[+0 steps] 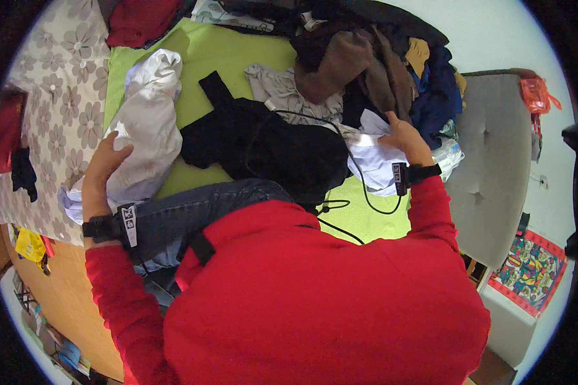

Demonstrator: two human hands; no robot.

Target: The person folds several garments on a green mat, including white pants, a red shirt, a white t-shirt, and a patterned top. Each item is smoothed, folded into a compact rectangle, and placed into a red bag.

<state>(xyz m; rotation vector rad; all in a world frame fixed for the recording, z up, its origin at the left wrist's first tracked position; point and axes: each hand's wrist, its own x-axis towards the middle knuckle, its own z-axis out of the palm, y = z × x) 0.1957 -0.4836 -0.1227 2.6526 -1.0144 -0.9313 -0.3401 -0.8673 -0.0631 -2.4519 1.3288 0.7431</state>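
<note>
My left hand (107, 161) lies against a long off-white garment (147, 130), which is bunched up on the left of the bed. Its thumb and forefinger are spread, and I see no cloth pinched between them. On the right, my right hand (407, 139) rests at a crumpled white cloth (375, 161), its thumb and forefinger apart; the other fingers are hidden. Between the hands a black garment (279, 144) with a strap lies spread out. A crumpled light grey garment (301, 96) is just beyond it.
A heap of dark clothes with a brown garment (351, 62) rises at the back right. The green bedcover (231, 48) borders a flowered sheet (72, 86). A black cable (361, 183) loops from my right wristband (414, 175). A grey padded headboard (484, 163) stands right.
</note>
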